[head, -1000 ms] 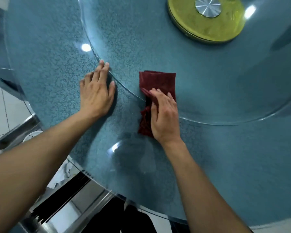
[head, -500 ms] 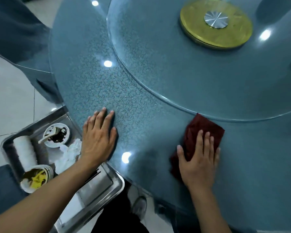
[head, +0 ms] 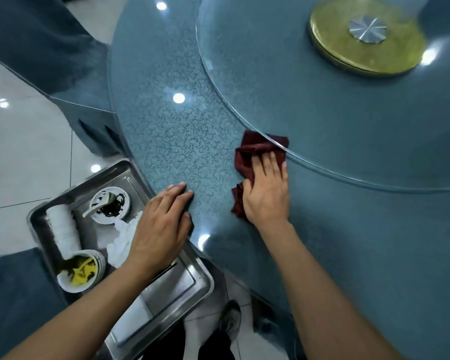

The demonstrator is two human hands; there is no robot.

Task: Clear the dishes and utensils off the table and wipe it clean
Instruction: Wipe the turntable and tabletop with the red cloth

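Dishes sit cleared in the steel tray (head: 63, 203) at left; your left hand (head: 164, 224) lies flat, fingers straight, on the blue patterned tabletop (head: 166, 126); your right hand (head: 266, 193) presses the crumpled dark-red cloth (head: 247, 157) flat-fingered beside the glass turntable (head: 322, 113); wiping step; next sweep unwiped areas.

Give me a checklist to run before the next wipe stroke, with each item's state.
1. Cloth under the wiping hand: ok. The right hand presses flat on the cloth.
2. Cloth free of the turntable: not ok. Its far corner lies under the glass turntable rim.
3. Bracing hand set: ok. The left hand rests flat at the table edge.
4. Dishes off the table: ok in the part seen. Bowls sit in the tray beside it.
5. Tray out of the stroke path: ok. It lies below the table edge.
6. Table wiped clean: cannot tell.
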